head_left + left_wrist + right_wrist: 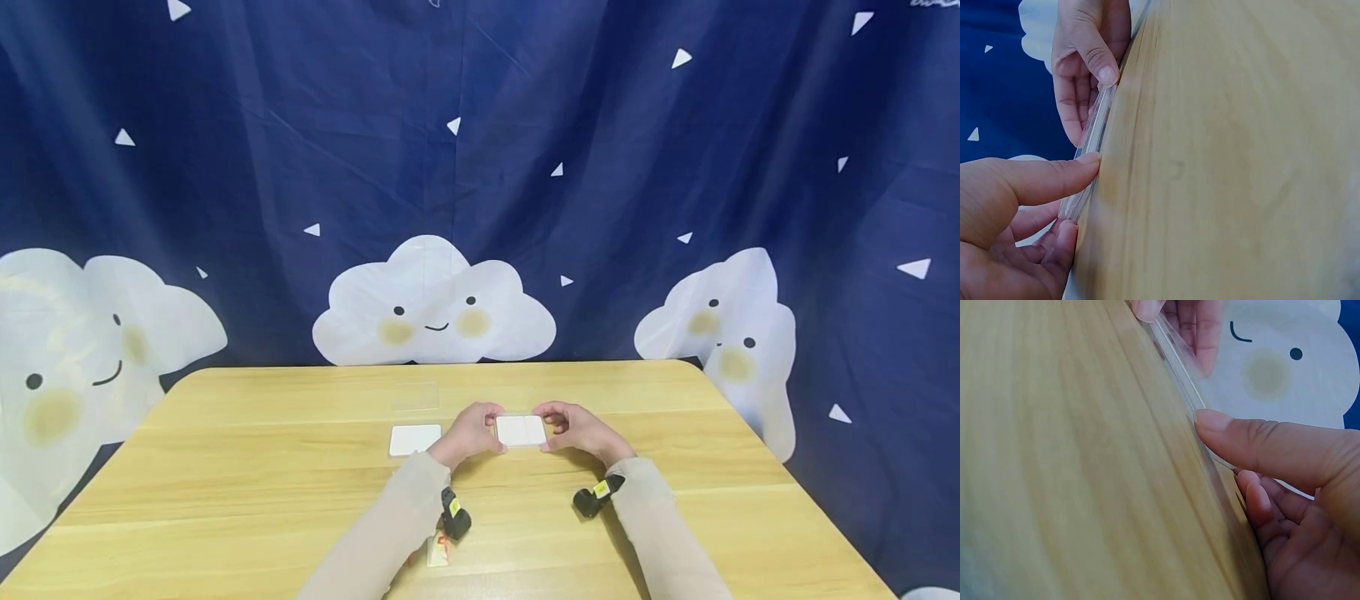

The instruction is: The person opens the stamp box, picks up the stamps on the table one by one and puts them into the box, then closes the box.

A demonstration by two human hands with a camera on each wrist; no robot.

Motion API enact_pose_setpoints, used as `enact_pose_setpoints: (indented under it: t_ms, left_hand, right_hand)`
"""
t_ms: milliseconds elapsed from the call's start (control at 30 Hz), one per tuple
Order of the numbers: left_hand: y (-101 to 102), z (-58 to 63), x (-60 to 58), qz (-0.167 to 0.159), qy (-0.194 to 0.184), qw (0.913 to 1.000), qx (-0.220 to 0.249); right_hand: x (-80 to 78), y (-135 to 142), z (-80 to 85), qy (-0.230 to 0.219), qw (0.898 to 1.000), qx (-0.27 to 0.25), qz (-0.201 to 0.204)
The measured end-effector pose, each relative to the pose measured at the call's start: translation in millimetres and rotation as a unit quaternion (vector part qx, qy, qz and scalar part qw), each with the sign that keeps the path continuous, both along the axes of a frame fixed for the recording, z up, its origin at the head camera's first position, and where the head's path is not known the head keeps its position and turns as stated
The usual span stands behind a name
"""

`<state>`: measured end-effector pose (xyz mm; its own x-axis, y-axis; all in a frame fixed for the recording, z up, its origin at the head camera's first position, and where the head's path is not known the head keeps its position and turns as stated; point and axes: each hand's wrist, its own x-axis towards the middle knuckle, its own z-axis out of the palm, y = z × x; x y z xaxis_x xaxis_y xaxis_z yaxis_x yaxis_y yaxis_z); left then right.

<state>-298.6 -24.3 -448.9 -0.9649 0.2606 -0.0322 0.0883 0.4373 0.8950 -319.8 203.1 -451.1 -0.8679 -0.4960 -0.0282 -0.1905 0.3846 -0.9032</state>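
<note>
Both hands hold a flat clear plastic case with a white rectangle, perhaps cards, showing in it. My left hand pinches its left end between thumb and fingers. At the opposite end, the thumb and fingers of my right hand grip it too. Edge-on in the left wrist view, the clear case looks thin and layered, low over the tabletop. The right wrist view also shows the case's transparent edge under the right thumb. Whether its underside touches the table is unclear.
Left of the hands lies a white rectangular piece. Behind it is a clear plastic sheet or lid. A small packet with red print lies beside the left forearm, partly hidden. The wooden table meets a dark blue curtain.
</note>
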Motion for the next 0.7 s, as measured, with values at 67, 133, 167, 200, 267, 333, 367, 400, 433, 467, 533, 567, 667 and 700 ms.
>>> enact_pose_setpoints:
  t_ms: [67, 133, 167, 200, 267, 333, 367, 400, 433, 467, 533, 567, 667, 700]
  left_hand:
    - [0, 0.6, 0.1, 0.001, 0.000, 1.0000, -0.002]
    - [0, 1.6, 0.2, -0.001, 0.000, 1.0000, 0.001]
    - [-1, 2.1, 0.3, -0.002, -0.001, 1.0000, 0.003]
    - [-1, 2.4, 0.3, -0.003, -0.003, 1.0000, 0.005]
    - [-2, 2.7, 0.3, -0.006, -0.004, 0.9999, 0.011]
    - [-3, 2.9, 0.3, -0.009, -0.006, 0.9998, 0.014]
    - [-3, 2.7, 0.2, -0.008, -0.008, 0.9998, 0.014]
    - [-3, 2.4, 0.1, -0.009, -0.008, 0.9998, 0.015]
    - [-3, 2.5, 0.2, -0.010, -0.008, 0.9998, 0.016]
    - [-3, 2.6, 0.3, -0.010, -0.008, 0.9998, 0.017]
    - [-3, 2.5, 0.5, -0.010, -0.007, 0.9997, 0.020]
    - [-3, 2.4, 0.5, -0.010, -0.007, 0.9997, 0.022]
    - [-3, 2.1, 0.5, -0.006, -0.005, 0.9997, 0.025]
    - [-2, 2.0, 0.6, -0.003, -0.007, 0.9996, 0.026]
  right_hand:
    - [5.4, -3, 7.6, -0.003, 1.000, -0.001, 0.002]
    - [5.1, -3, 7.8, -0.004, 1.000, -0.001, 0.002]
    - [5.1, -3, 7.6, -0.002, 1.000, 0.001, 0.002]
    - [4.0, -2, 5.6, -0.001, 1.000, 0.001, 0.003]
    - [0.6, 0, 0.5, -0.001, 1.000, 0.001, 0.002]
    - [0.5, 0, 0.9, -0.003, 1.000, 0.000, 0.002]
    - [2.8, -1, 3.7, -0.003, 1.000, 0.000, 0.002]
    - [5.0, -2, 6.8, -0.003, 1.000, -0.001, 0.003]
    - [7.5, -4, 10.4, -0.003, 1.000, -0.001, 0.004]
    - [10.0, -5, 13.8, -0.003, 1.000, -0.001, 0.004]
    - [14.2, -7, 19.3, -0.002, 1.000, -0.001, 0.005]
    - [15.1, -7, 20.3, 0.001, 1.000, 0.001, 0.006]
    - [15.6, -7, 20.6, 0.008, 1.000, 0.003, 0.008]
    - [16.0, -7, 21.2, 0.007, 1.000, 0.003, 0.007]
